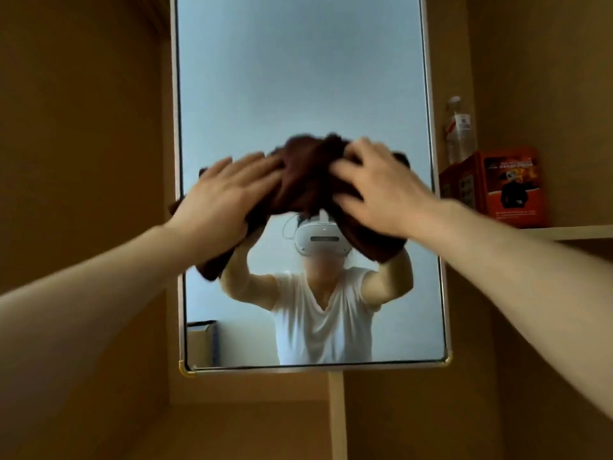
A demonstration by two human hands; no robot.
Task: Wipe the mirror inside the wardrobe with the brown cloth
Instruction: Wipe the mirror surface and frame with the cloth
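Pressing on a rumpled dark brown cloth, both bare hands are working against the tall rectangular mirror with its pale metal frame, which is hanging upright on the back of the tan wooden wardrobe. The brown cloth is lying bunched against the glass at about mid-height, spreading across most of the mirror's width, with one end trailing down towards the lower left.

The left hand is lying flat on the left part of the cloth, its fingers straight and close together, holding nothing in a closed grasp. The right hand is covering the right part of the cloth with its fingers spread and bent over the folds. Motion blur is preventing a finding on whether those fingers are gripping the fabric or only pushing on it; this cannot be told.

Below the cloth, the glass is reflecting a person in a white short-sleeved shirt wearing a white headset, with both arms raised. A pale box is showing in the reflection at the lower left corner.

To the right of the mirror, a light wooden shelf is carrying an orange printed carton. A clear plastic bottle is standing just beside the carton, close to the mirror's frame. A narrow wooden upright is running down beneath the mirror's lower edge.
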